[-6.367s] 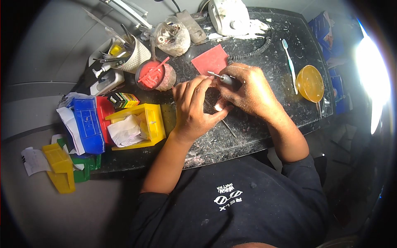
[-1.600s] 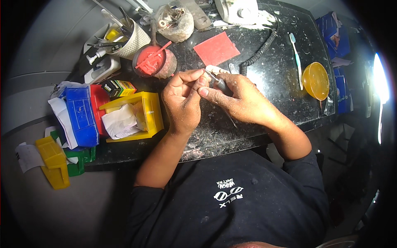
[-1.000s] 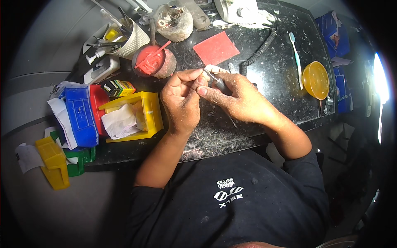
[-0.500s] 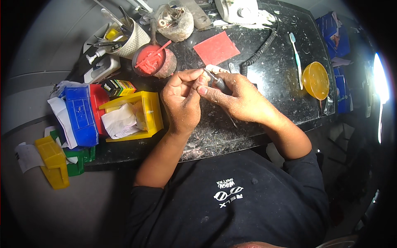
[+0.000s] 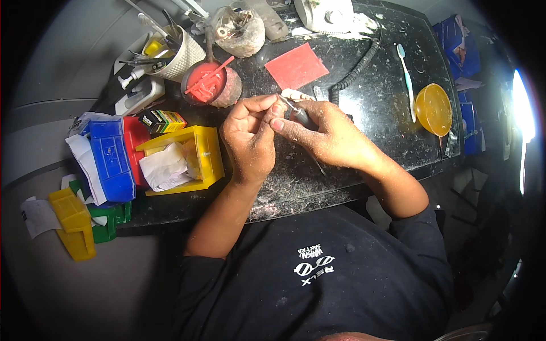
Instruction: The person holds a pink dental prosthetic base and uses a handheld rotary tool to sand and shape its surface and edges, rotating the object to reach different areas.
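Observation:
Over the black worktop (image 5: 318, 187) my two hands meet at the fingertips. In my right hand (image 5: 335, 133) is a dark grey rotary handpiece (image 5: 304, 118), its thin metal tip slanting up toward my left fingers. My left hand (image 5: 250, 133) is closed in a pinch at that tip; whatever it grips is too small and covered to make out. Just beyond the fingertips shows a small whitish piece (image 5: 293, 94), partly hidden by my right hand. Pale dust clings to both hands.
Beyond my hands lie a red wax sheet (image 5: 297, 66), a bowl of red wax strips (image 5: 205, 83) and a coiled black cord (image 5: 359, 71) near a white machine (image 5: 324, 14). Yellow bin (image 5: 210, 159) and blue bin (image 5: 114, 159) stand left; toothbrush (image 5: 407, 79) and yellow bowl (image 5: 434, 111) right.

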The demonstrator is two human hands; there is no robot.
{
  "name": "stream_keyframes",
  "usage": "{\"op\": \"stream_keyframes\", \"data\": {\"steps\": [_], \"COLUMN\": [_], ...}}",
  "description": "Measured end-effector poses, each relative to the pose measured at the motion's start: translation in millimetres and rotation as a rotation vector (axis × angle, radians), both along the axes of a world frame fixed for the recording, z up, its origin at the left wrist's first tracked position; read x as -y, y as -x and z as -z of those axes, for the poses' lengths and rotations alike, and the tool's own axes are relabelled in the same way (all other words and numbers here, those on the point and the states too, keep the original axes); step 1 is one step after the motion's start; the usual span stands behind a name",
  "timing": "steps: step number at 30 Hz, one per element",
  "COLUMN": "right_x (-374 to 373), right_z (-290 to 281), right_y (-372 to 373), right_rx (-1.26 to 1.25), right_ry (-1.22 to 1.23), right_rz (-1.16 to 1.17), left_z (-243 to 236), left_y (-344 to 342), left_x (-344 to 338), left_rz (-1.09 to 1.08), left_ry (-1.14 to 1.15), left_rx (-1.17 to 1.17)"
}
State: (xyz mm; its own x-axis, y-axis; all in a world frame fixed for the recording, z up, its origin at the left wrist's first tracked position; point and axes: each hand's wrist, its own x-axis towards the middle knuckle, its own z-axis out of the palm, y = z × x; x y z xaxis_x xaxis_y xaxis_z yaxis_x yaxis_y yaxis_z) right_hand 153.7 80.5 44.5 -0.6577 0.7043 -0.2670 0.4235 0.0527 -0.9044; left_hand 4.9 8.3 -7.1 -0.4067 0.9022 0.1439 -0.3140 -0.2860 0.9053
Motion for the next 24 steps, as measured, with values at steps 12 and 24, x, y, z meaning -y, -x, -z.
{"op": "stream_keyframes", "data": {"steps": [12,24], "right_x": [-11,9], "right_z": [-22,-30], "right_y": [-11,-2], "right_rx": [-0.140,-0.085], "right_ry": [-0.075,-0.043], "right_rz": [0.076,0.067], "left_z": [-9,-16], "left_y": [-1,-6], "left_x": [-5,3], "left_rz": [0.059,0.193], "left_ry": [-0.072,-0.032], "left_rx": [0.138,0.451]}}
